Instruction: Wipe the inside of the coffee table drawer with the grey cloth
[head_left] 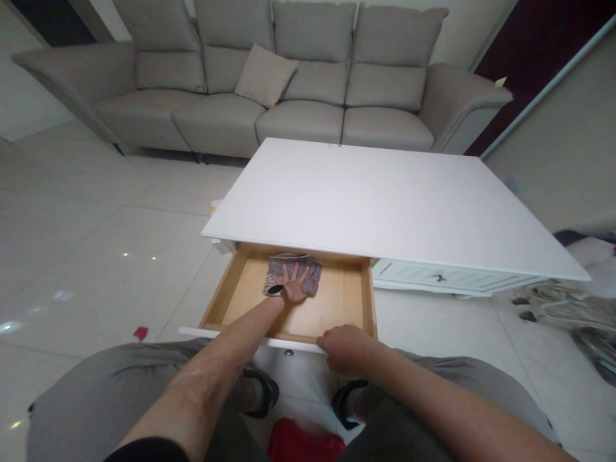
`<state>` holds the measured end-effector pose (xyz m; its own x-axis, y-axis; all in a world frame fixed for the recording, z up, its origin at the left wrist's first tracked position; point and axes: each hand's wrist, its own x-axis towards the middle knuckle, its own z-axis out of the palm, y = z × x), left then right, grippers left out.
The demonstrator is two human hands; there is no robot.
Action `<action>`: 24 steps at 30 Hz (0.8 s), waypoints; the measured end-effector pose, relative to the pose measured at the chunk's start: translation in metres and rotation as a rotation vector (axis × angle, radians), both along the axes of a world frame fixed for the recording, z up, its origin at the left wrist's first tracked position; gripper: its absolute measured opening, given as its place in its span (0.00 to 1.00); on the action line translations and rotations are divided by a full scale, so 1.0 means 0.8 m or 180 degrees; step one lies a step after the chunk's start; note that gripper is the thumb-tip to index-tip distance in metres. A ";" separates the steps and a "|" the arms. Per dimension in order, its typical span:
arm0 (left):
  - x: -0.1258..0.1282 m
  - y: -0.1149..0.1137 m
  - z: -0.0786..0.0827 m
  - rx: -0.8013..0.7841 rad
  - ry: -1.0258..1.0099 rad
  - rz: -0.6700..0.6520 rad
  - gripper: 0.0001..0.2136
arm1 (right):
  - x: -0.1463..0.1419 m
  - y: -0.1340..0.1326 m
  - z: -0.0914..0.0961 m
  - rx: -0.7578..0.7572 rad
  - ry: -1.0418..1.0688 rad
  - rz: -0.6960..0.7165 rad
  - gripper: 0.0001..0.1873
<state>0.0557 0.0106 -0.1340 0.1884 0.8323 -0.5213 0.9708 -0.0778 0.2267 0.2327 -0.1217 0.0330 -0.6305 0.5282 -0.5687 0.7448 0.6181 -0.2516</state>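
A wooden drawer (240, 285) stands pulled out from a white coffee table (385, 199). My left hand (294, 283) reaches into it, fingers spread flat on a grey-purple patterned cloth (312, 269) at the back of the drawer. A watch sits on that wrist. My right hand (347, 348) is curled over the front edge of the drawer near its right corner, gripping it.
A grey sectional sofa (298, 83) with a cushion stands behind the table. A second, shut drawer (437, 277) is to the right. My knees and sandalled feet are below, with a red object (301, 443) on the tiled floor. A patterned rug (568, 308) lies at right.
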 end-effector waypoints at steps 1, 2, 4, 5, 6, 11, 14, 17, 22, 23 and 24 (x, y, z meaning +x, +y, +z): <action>0.030 -0.002 -0.003 -0.0017 -0.0133 -0.0143 0.46 | -0.003 -0.007 -0.004 0.0025 0.0015 -0.0060 0.18; 0.061 -0.005 -0.007 0.0078 -0.0341 -0.0336 0.45 | -0.007 -0.013 -0.009 0.0044 0.0034 -0.0139 0.20; 0.118 -0.013 -0.017 -0.0017 -0.0607 -0.0820 0.46 | -0.013 -0.022 -0.018 0.0009 -0.0014 -0.0267 0.23; 0.141 -0.017 -0.023 0.0016 -0.0744 -0.1078 0.45 | -0.016 -0.025 -0.022 -0.0029 -0.0079 -0.0304 0.24; 0.158 -0.020 -0.028 0.0141 -0.0823 -0.1140 0.45 | -0.019 -0.027 -0.026 -0.0059 -0.0156 -0.0321 0.25; 0.153 -0.013 -0.037 0.0141 -0.0636 -0.1282 0.41 | -0.023 -0.024 -0.035 -0.0081 -0.0246 -0.0241 0.29; 0.101 0.003 -0.029 0.0113 -0.0436 -0.0999 0.41 | -0.021 -0.020 -0.032 -0.0129 -0.0153 -0.0162 0.30; 0.034 0.017 -0.020 0.0186 -0.0301 -0.0625 0.41 | -0.018 -0.020 -0.031 -0.0094 -0.0184 -0.0153 0.26; -0.097 0.036 -0.010 0.0178 0.0290 -0.0088 0.41 | -0.007 -0.021 -0.035 0.0054 -0.0074 -0.0041 0.23; -0.120 0.039 -0.008 0.0199 0.0439 0.0034 0.41 | -0.004 -0.021 -0.036 0.0074 -0.0061 -0.0049 0.22; -0.140 0.043 -0.007 0.0276 0.0509 0.0097 0.41 | -0.001 -0.022 -0.036 0.0093 -0.0053 -0.0067 0.21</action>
<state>-0.0560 0.0449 -0.1396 0.0829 0.8795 -0.4686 0.9962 -0.0602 0.0631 0.2323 -0.1390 0.0039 -0.6096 0.5579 -0.5632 0.7617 0.6090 -0.2211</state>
